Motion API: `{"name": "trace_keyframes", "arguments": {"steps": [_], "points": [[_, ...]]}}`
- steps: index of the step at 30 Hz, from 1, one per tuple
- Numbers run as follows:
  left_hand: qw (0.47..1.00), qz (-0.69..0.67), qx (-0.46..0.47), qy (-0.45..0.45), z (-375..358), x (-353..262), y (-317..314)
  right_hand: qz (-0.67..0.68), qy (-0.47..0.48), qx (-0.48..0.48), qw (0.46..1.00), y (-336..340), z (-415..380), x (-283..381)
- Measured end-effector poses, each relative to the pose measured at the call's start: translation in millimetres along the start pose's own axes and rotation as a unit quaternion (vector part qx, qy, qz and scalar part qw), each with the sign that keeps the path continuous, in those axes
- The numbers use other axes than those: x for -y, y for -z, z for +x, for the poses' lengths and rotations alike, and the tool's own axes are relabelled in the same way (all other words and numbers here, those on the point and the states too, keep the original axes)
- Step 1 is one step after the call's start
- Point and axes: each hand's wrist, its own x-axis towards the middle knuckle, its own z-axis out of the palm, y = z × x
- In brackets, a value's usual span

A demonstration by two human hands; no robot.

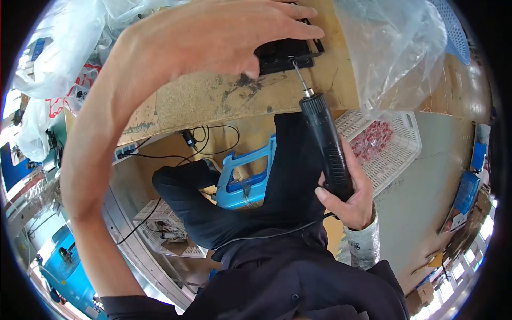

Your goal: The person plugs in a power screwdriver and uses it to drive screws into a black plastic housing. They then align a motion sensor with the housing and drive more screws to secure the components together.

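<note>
A black electric screwdriver (329,144) is held in my right hand (354,194), fingers wrapped round its lower body. Its thin bit points up and away, with the tip at a black part (285,53) near the edge of the wooden table (213,101). My left hand (266,32) lies over that part from the left, thumb at its near left corner and fingers spread across its far side. The left palm hides some of the part. A cable runs from the screwdriver's bottom end across my lap.
Clear plastic bags lie on the table at right (392,48) and left (58,53). Below the edge are a white basket of red-and-clear pieces (408,138), a blue stool (240,197), black cables and another white basket (154,242) at lower left.
</note>
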Motion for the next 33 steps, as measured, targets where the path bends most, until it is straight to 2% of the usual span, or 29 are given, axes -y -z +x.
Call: {"name": "trace_keyframes", "arguments": {"steps": [4, 10, 16, 22, 25, 28, 31, 33], "points": [[0.998, -0.052, -0.009, -0.033, 2, 14, -6, -0.030, 0.004, 0.009, 0.999, 12, 5, 2], [0.999, -0.024, 0.021, 0.024, 0, 3, 0, -0.062, 0.014, 0.029, 0.998, 20, 9, -3], [0.997, -0.050, -0.053, -0.028, -1, 10, -17, -0.072, 0.031, 0.024, 0.997, 28, 13, -3], [0.997, 0.078, 0.009, 0.012, 2, -4, -7, -0.092, 0.039, 0.041, 0.994, 41, 16, -5], [0.997, 0.072, -0.017, -0.032, 4, 5, -17, -0.099, 0.044, 0.045, 0.993, 41, 15, -4], [0.999, 0.030, -0.004, -0.033, 4, 5, -9, -0.097, 0.062, 0.044, 0.992, 45, 13, -4], [0.993, 0.093, -0.053, -0.046, 1, 7, -26, -0.099, 0.061, 0.032, 0.993, 44, 11, 6], [0.992, 0.110, -0.050, -0.040, 3, 7, -27, -0.101, 0.062, 0.035, 0.992, 46, 12, 5]]}}
